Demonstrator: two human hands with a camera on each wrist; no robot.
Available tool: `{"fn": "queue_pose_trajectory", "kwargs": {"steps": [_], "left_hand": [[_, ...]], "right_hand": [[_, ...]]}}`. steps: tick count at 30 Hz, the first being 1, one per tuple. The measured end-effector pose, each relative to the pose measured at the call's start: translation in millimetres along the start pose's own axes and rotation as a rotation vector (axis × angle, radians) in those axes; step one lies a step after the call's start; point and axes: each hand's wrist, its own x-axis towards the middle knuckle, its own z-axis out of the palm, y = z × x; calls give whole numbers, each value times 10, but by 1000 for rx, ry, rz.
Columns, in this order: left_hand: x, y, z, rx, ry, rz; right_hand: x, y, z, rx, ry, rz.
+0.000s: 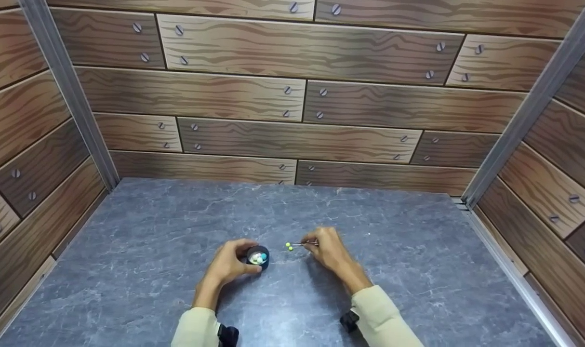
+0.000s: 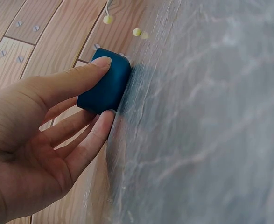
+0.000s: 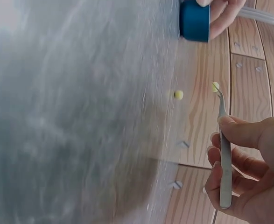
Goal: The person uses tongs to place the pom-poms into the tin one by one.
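Observation:
A small dark-blue round cup (image 2: 111, 86) stands on the table, holding several white, blue and pale beads (image 1: 258, 258). My left hand (image 1: 228, 262) grips its sides between thumb and fingers. In my right hand (image 1: 328, 248) is a pair of bent-tipped metal tweezers (image 3: 225, 163), pinched by thumb and fingers. At the tweezers' tip is a yellow bead (image 3: 215, 87), raised off the table in the right wrist view. Another yellow bead (image 3: 179, 94) lies on the table close by, between the cup and the right hand.
The grey marbled tabletop (image 1: 177, 217) spreads around both hands. Wood-patterned panels (image 1: 234, 96) stand behind and at both sides, with metal posts (image 1: 71, 91) at the back corners. A metal rail (image 1: 514, 284) runs along the right edge.

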Motion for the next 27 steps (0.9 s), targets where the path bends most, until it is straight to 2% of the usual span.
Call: {"fn": "queue_pose_trajectory", "kwargs": {"steps": [7,18,27], "left_hand": [[6,25,-25,24,16,-1],[16,25,-5,23,19,-6],[16,-5,5,16,15,20]], "right_hand": [[20,-132,119,29,-6,-43],[44,-298,205,39,-6,-47],[59,-387,291,54,-66,-63]]}}
